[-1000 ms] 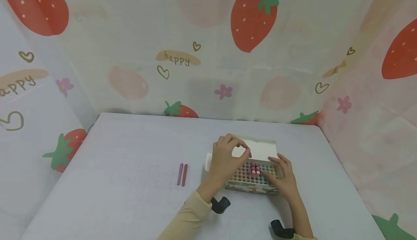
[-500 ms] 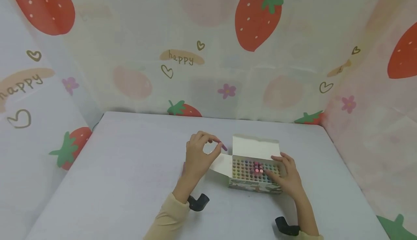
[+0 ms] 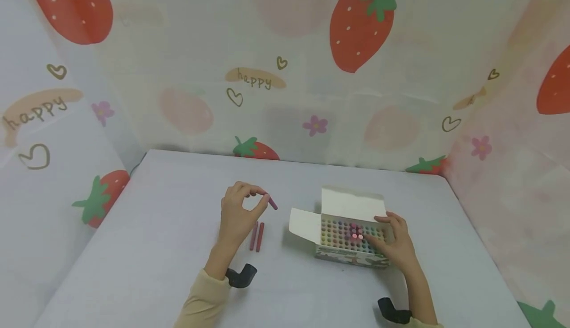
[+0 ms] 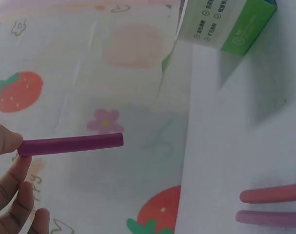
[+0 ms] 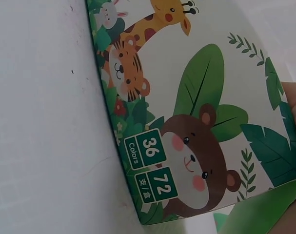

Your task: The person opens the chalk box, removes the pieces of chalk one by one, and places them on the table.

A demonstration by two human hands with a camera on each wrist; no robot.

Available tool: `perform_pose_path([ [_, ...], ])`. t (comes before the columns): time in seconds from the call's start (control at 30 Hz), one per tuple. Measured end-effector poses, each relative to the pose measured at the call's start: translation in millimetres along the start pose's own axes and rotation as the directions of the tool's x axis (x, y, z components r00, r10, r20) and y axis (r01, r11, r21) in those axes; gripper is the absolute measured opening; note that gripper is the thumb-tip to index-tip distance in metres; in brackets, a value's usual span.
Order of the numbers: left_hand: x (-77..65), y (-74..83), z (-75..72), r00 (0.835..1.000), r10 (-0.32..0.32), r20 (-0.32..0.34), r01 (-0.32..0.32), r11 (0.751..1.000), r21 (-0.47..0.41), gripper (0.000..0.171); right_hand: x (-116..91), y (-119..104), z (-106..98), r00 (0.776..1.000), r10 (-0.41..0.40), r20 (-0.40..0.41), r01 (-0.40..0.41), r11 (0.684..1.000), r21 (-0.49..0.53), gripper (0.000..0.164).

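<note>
My left hand point(image 3: 238, 219) pinches a purple chalk stick point(image 4: 72, 144) by one end between thumb and index finger. The stick is raised over the table, left of the box, its free end pointing down and right. Beneath that hand, a red chalk stick point(image 3: 260, 237) and a mauve chalk stick point(image 3: 254, 236) lie side by side. My right hand point(image 3: 398, 249) holds the right end of the chalk box point(image 3: 352, 257), thumb over the inside and fingers at the back rim. Several pink sticks point(image 3: 357, 231) stand higher than the others in the box's rows.
The box's white lid point(image 3: 352, 203) stands raised at the back, and a side flap point(image 3: 305, 224) spreads out left. A strawberry-print curtain point(image 3: 267, 110) encloses the white table point(image 3: 178, 189) at the back and sides. Cartoon animals cover the box's front panel point(image 5: 187, 156).
My left hand has carried the purple chalk stick from above the box leftward, to over the two sticks on the table. The right hand stays at the box.
</note>
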State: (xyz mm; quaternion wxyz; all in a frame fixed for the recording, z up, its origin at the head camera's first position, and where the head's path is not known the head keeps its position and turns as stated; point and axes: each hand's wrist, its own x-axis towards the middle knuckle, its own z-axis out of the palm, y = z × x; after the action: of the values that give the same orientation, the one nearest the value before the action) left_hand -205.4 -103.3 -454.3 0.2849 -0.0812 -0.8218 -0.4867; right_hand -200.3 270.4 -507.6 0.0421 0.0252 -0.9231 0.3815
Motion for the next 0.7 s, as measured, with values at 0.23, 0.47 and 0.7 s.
perform_pose_path([
  [0.23, -7.2, -18.9, -16.2, 0.997, -0.081, 0.012, 0.080, 0.995, 0.056, 0.010, 0, -2, -2, 1.000, 0.006, 0.018, -0.006, 1.000, -0.004, 0.058],
  [0.47, -11.2, -33.5, -31.4, 0.946, -0.259, 0.193, 0.212, 0.948, 0.236, 0.014, 1, -2, -3, 1.000, -0.010, 0.027, 0.011, 1.000, -0.009, 0.058],
  [0.7, -6.7, -46.4, -38.8, 0.831, -0.428, 0.355, 0.282, 0.875, 0.393, 0.020, 1, 3, 0, 0.999, -0.021, 0.027, 0.021, 1.000, -0.001, 0.058],
])
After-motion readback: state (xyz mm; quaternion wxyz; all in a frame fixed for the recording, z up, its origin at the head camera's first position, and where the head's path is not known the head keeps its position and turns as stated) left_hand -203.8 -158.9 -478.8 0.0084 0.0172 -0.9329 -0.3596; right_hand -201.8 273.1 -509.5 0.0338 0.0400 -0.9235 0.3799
